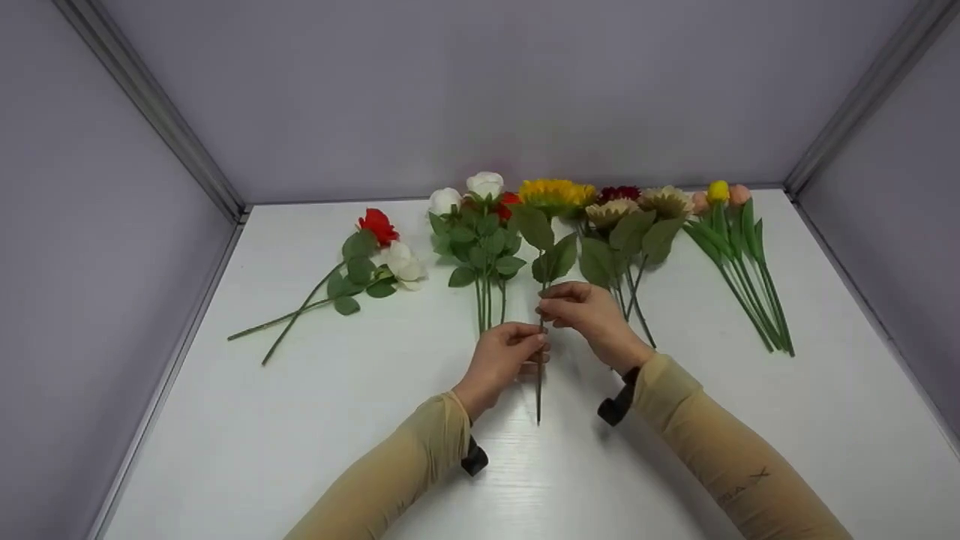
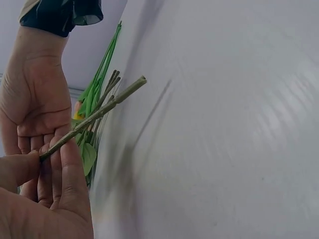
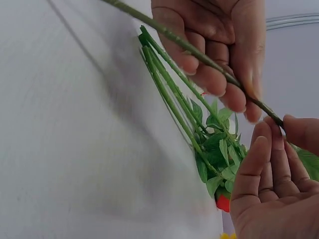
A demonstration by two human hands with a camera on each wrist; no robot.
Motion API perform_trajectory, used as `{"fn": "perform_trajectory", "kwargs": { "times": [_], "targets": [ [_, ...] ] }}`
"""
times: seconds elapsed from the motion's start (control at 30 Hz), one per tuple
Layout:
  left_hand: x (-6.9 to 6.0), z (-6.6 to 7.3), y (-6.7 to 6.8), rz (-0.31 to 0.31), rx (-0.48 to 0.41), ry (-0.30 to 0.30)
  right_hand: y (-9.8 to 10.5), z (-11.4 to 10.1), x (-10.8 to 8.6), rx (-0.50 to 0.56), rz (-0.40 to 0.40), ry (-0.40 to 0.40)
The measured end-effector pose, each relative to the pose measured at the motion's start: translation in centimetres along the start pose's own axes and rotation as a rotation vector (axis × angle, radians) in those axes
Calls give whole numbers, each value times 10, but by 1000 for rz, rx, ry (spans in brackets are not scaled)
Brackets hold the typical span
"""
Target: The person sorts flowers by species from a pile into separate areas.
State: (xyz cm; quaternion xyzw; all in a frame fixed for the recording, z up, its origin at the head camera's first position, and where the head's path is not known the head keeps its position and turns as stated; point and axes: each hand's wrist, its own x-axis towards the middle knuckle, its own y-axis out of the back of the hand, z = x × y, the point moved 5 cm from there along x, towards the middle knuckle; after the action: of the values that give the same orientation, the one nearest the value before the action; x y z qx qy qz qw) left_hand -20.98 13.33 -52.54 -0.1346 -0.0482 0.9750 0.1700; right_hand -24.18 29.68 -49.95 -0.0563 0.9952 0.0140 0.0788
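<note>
A yellow sunflower (image 1: 555,196) with broad green leaves is held above the white table by its stem (image 1: 538,397). My left hand (image 1: 504,358) pinches the stem at its lower part, thumb against fingers. Higher up, just below the leaves, my right hand (image 1: 591,319) pinches the same stem. The bare lower end of the stem (image 2: 124,94) sticks out past my left hand in the left wrist view, casting a shadow on the table. In the right wrist view, the stem (image 3: 199,56) runs diagonally through both hands.
Left of the hands lie a bunch of white roses (image 1: 485,184) with red blooms and a crossed red rose (image 1: 379,226) and white rose (image 1: 403,264). To the right are beige flowers (image 1: 666,201), a dark red bloom (image 1: 619,193) and tulips (image 1: 718,192). Panels enclose the table.
</note>
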Motion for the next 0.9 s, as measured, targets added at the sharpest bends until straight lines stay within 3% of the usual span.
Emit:
{"fn": "perform_trajectory", "kwargs": {
  "times": [0.3, 0.53, 0.7, 0.8, 0.9],
  "targets": [
    [-9, -14, -10, -85, 39, 33, 6, -4, 2, 36, 59, -2],
    [-10, -12, -14, -90, 94, -23, 4, -1, -4, 99, 56, -16],
    [-9, -8, -19, -95, 142, -76, 9, -3, -8, 64, 57, -16],
    [-11, -4, -26, -126, 263, -138, 20, -8, -9, 11, 78, -14],
    [-17, 2, -36, -182, 523, -258, 37, -16, -12, -62, 101, -5]
  ]
}}
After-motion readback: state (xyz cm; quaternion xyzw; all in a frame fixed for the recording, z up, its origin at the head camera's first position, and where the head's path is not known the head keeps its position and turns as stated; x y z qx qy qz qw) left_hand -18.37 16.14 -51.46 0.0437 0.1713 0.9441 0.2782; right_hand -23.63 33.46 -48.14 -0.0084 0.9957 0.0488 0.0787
